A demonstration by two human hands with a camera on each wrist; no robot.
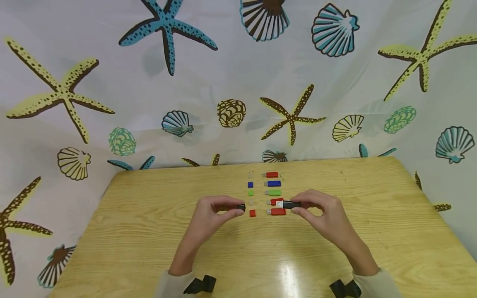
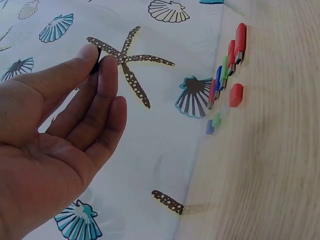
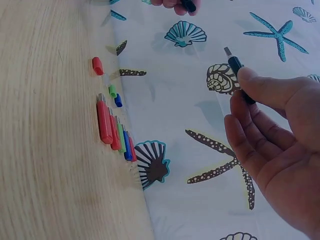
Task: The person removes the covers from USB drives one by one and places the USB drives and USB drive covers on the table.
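Between thumb and fingertips my left hand [image 1: 216, 213] pinches a small black cap [image 1: 241, 207]. My right hand [image 1: 324, 209] pinches a black USB stick [image 1: 292, 204], its bare metal plug pointing left toward the cap, with a gap between the two. Both are held above the table, and in the head view the stick overlaps a red USB stick [image 1: 273, 201]. Below the held stick lies another red USB stick [image 1: 276, 212]; farther back are a green one [image 1: 273, 193], a blue one [image 1: 273, 183] and a third red one [image 1: 271, 175], all uncapped with plugs facing left.
Left of the sticks runs a column of caps: a red cap [image 1: 252, 213], a clear cap [image 1: 251, 203], a green cap [image 1: 251, 193], a blue cap [image 1: 250, 185] and another clear one at the back. A patterned cloth [image 1: 223, 74] hangs behind the wooden table [image 1: 149, 215].
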